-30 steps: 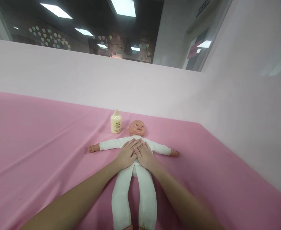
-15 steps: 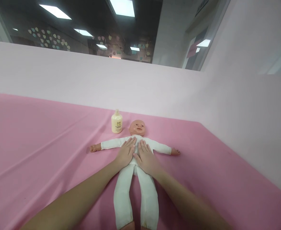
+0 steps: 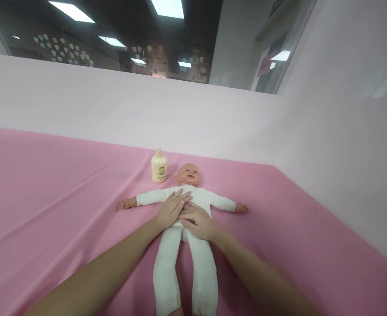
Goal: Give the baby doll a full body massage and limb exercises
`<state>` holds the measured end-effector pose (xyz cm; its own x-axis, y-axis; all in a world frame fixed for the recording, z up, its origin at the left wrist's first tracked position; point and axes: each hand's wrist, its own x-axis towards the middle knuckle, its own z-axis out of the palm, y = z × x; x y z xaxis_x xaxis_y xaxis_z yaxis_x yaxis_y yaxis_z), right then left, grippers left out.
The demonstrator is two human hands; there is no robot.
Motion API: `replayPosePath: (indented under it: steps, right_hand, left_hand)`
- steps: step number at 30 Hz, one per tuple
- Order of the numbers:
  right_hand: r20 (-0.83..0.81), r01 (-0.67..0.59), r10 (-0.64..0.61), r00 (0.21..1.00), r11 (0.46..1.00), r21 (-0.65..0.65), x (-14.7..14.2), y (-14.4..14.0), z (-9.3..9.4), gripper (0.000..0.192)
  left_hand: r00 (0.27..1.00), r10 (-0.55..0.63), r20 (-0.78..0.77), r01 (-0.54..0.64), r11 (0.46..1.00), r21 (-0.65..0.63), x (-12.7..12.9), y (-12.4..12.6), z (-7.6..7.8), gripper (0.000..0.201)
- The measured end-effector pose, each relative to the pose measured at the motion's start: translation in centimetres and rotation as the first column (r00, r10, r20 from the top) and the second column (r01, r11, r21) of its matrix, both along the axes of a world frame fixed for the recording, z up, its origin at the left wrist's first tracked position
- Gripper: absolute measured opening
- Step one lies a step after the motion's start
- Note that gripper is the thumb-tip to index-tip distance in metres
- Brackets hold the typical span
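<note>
Doll: the doll (image 3: 193, 199) lies face up on the pink cloth (image 3: 48, 197), arms spread wide, legs running toward the camera, all in a white suit.
Left hand: the left hand (image 3: 171, 210) rests flat on the doll's chest, fingers spread and pointing toward its head, gripping nothing.
Right hand: the right hand (image 3: 198, 219) lies on the doll's belly, turned a little sideways, its fingertips just at the left hand; palm down, nothing grasped.
Bottle: a cream bottle (image 3: 159, 166) stands upright just beside the doll's head, apart from both hands.
Doing it well: my read is light, even palm pressure suits best, both hands flat on the doll's trunk, strokes slow, no pinching of the suit.
Watch: the doll is soft and light, so a hard push may slide it across the cloth.
</note>
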<state>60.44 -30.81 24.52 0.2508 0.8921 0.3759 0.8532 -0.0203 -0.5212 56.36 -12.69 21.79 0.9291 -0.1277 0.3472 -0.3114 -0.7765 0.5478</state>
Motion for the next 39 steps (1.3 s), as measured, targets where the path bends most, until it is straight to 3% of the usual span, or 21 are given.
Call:
replayPosePath:
  steps: [3, 6, 9, 13, 15, 17, 19, 22, 25, 32, 36, 39]
  right_hand:
    - [-0.209, 0.009, 0.009, 0.978, 0.996, 0.085, 0.5, 0.3, -0.5, 0.037]
    - [-0.380, 0.084, -0.024, 0.925, 0.986, 0.142, 0.8, 0.5, -1.2, 0.047]
    - [-0.533, 0.253, -0.145, 0.834, 0.958, 0.136, 1.2, 0.6, -1.7, 0.052]
    - [-0.632, 0.497, -0.305, 0.712, 0.855, 0.147, 1.4, 0.4, -2.1, 0.047]
    - [-0.598, 0.580, -0.369, 0.711, 0.789, 0.203, 1.3, 0.2, -2.0, 0.039]
    - [-0.498, 0.599, -0.421, 0.758, 0.751, 0.277, 1.1, -0.1, -1.7, 0.039]
    - [-0.280, 0.489, -0.414, 0.866, 0.818, 0.304, 1.0, -0.4, -1.0, 0.043]
    - [0.071, 0.207, -0.215, 0.974, 0.973, 0.101, 1.0, -0.6, 0.2, 0.047]
    - [0.119, 0.155, -0.144, 0.982, 0.984, -0.092, 1.6, -0.2, 0.8, 0.049]
    - [0.114, 0.430, -0.416, 0.902, 0.892, -0.143, 3.2, 0.5, -0.9, 0.052]
    - [0.112, 0.565, -0.554, 0.825, 0.809, -0.164, 3.1, 0.6, -1.8, 0.057]
    - [0.100, 0.685, -0.679, 0.727, 0.706, -0.182, 2.3, 0.6, -2.2, 0.072]
  left_hand:
    - [0.999, -0.018, -0.034, 0.019, 1.000, 0.014, 0.3, 0.4, 0.0, 0.058]
    - [0.998, 0.036, -0.050, -0.035, 0.999, 0.021, 0.6, 0.5, -0.4, 0.057]
    - [0.988, 0.149, -0.038, -0.149, 0.989, -0.006, 0.9, 0.4, -1.1, 0.058]
    - [0.965, 0.260, -0.027, -0.261, 0.964, -0.052, 0.9, 0.3, -1.5, 0.060]
    - [0.978, 0.209, -0.008, -0.209, 0.976, -0.057, 0.7, 0.5, -1.2, 0.056]
    - [0.999, 0.033, 0.009, -0.032, 0.998, -0.055, 0.4, 0.7, -0.6, 0.053]
    - [0.988, -0.155, 0.021, 0.156, 0.983, -0.094, 0.1, 0.7, -0.1, 0.051]
    - [0.975, -0.224, 0.015, 0.220, 0.944, -0.245, -0.2, 0.6, 0.3, 0.043]
    - [0.973, -0.230, -0.006, 0.213, 0.912, -0.352, -0.3, 0.1, 0.2, 0.039]
    - [0.971, -0.224, 0.079, 0.237, 0.911, -0.338, -0.1, -0.3, 0.0, 0.039]
    - [0.992, -0.107, 0.061, 0.120, 0.956, -0.268, 0.1, 0.0, -0.4, 0.045]
    - [0.999, 0.012, 0.039, -0.003, 0.976, -0.218, 0.5, 0.4, -1.0, 0.049]
